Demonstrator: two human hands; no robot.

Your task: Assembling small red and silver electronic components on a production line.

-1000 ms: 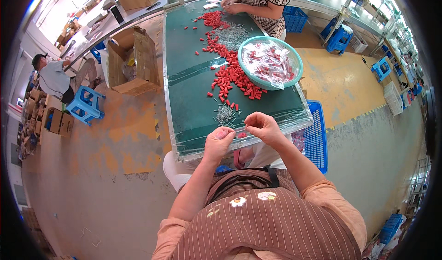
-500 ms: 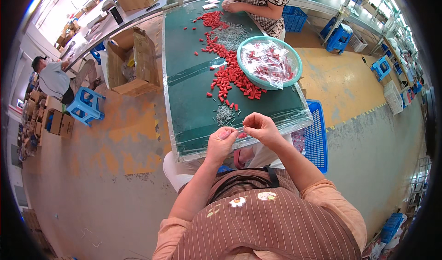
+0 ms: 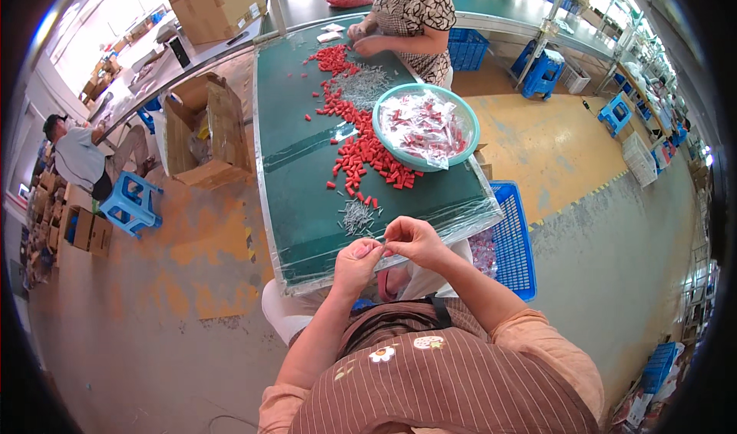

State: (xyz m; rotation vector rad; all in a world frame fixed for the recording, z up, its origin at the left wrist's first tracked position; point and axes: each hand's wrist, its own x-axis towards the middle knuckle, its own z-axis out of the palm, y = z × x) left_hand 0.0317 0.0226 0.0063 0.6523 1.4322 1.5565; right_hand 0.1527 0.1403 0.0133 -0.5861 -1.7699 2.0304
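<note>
My left hand (image 3: 356, 265) and my right hand (image 3: 419, 243) meet at the near edge of the green-topped table (image 3: 295, 169), fingertips pinched together. Something small and pinkish shows at the left fingers, too small to make out. What the right fingers pinch is hidden. Just beyond my hands lies a small heap of grey metal pins (image 3: 357, 217), screws or nails by their look. Behind it spreads a long pile of red tapered caps (image 3: 361, 157). A pale green basin (image 3: 470, 144) on the right holds many clear packets (image 3: 422, 127) with red pieces inside.
A co-worker (image 3: 414, 19) stands at the table's far end, hands near more grey pins (image 3: 365, 87). An open carton (image 3: 230, 127) stands left of the table, a blue crate (image 3: 516, 238) right. Further left, another person (image 3: 77, 154) sits by a blue stool (image 3: 132, 203).
The view has shifted, so the table and basin appear lower and further left. My hands have come closer together, fingertips now touching; the red bit seen between them before is mostly hidden.
</note>
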